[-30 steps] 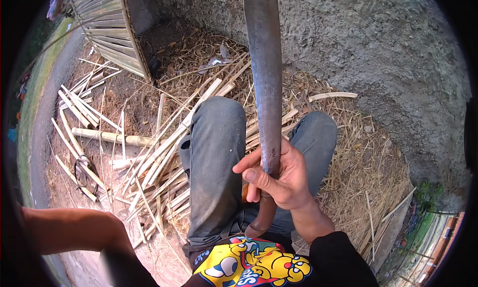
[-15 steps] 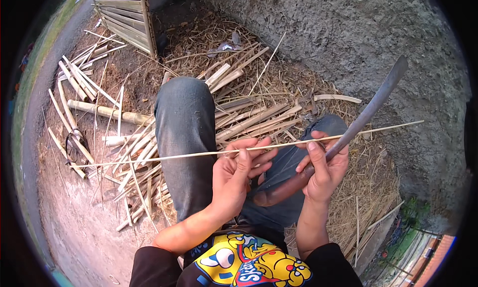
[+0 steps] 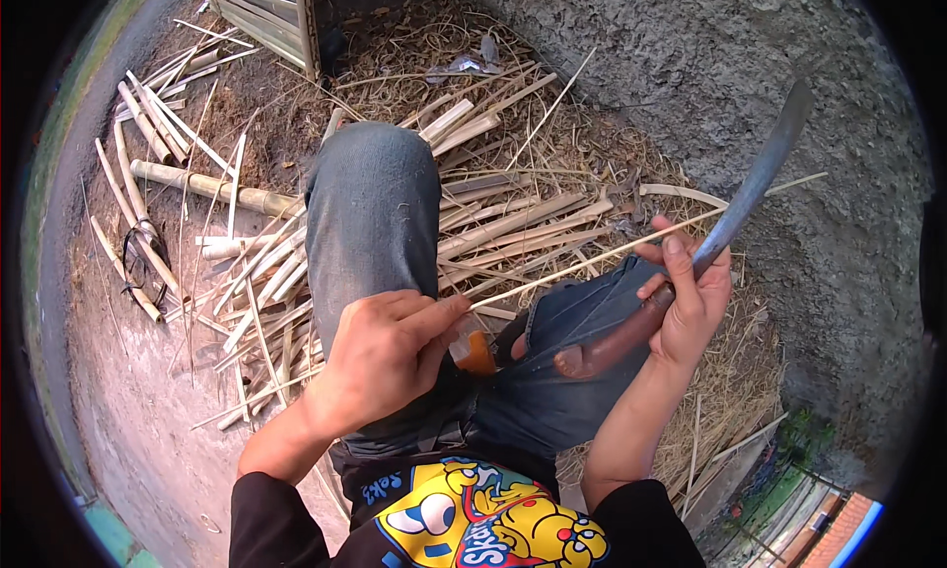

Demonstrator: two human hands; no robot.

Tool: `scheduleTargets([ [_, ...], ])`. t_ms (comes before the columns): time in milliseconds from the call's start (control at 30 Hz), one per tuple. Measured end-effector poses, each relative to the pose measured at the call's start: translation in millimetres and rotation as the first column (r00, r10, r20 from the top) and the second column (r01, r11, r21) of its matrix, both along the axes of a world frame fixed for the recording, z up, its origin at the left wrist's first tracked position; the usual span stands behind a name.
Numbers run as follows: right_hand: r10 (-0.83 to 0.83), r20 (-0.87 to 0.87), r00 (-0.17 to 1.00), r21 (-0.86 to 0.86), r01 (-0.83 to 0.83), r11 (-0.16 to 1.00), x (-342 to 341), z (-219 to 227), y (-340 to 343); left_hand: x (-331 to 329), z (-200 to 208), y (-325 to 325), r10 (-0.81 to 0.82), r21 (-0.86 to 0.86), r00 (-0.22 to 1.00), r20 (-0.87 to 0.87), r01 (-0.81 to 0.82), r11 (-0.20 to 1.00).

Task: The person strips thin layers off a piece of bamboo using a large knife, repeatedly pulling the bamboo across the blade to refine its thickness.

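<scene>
A long thin bamboo strip (image 3: 592, 258) slants up to the right across my lap. My left hand (image 3: 380, 356) is closed on it above my knee, back of the hand upward. In my right hand (image 3: 698, 297) is a machete (image 3: 755, 193) with a long curved blade and a brown handle (image 3: 626, 339). The fingers wrap the top of the handle, and the blade points up and away to the right. The strip passes by the right fingertips and crosses the blade, its thin tip showing beyond. Whether the right fingers also pinch the strip, I cannot tell.
Split bamboo pieces (image 3: 523, 228) lie heaped beyond and left of my knees. A bamboo pole (image 3: 212, 185) and a tied bundle (image 3: 138, 243) are at the left. A slatted bamboo panel (image 3: 261, 16) stands at the back, a rough wall (image 3: 710, 65) at right. Something orange (image 3: 477, 354) shows between my legs.
My left hand has turned from palm up to palm down and closed on the strip. The strip now tilts more steeply. My right hand and the machete have shifted right.
</scene>
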State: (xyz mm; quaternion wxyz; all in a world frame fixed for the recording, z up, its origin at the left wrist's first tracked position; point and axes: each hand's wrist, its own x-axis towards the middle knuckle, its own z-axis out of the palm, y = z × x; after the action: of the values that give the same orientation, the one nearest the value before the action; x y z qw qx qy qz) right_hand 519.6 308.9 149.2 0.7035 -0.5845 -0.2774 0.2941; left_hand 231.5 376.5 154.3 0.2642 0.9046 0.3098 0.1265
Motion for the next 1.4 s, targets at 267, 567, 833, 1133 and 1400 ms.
scheduleTargets([
  [267,0.420,0.446,0.791,-0.392,-0.250,0.886,-68,5,-44,25,-9,-12,0.509,-0.458,0.793,0.334,-0.336,0.823],
  [567,0.599,0.689,0.407,-0.498,-0.334,0.800,-89,-16,-10,6,-35,-20,0.653,-0.608,0.689,0.315,-0.382,0.696],
  [833,0.711,0.640,0.291,-0.561,-0.456,0.691,-91,-12,-28,1,-31,-11,0.657,-0.735,0.707,0.262,-0.295,0.611],
  [1133,0.618,0.699,0.359,-0.485,-0.396,0.780,-76,-29,-8,13,-35,-17,0.655,-0.692,0.721,0.226,-0.355,0.629],
  [1400,0.486,0.842,0.234,-0.392,-0.354,0.849,-72,-47,5,-1,-37,-36,0.694,-0.655,0.677,0.244,-0.413,0.633],
])
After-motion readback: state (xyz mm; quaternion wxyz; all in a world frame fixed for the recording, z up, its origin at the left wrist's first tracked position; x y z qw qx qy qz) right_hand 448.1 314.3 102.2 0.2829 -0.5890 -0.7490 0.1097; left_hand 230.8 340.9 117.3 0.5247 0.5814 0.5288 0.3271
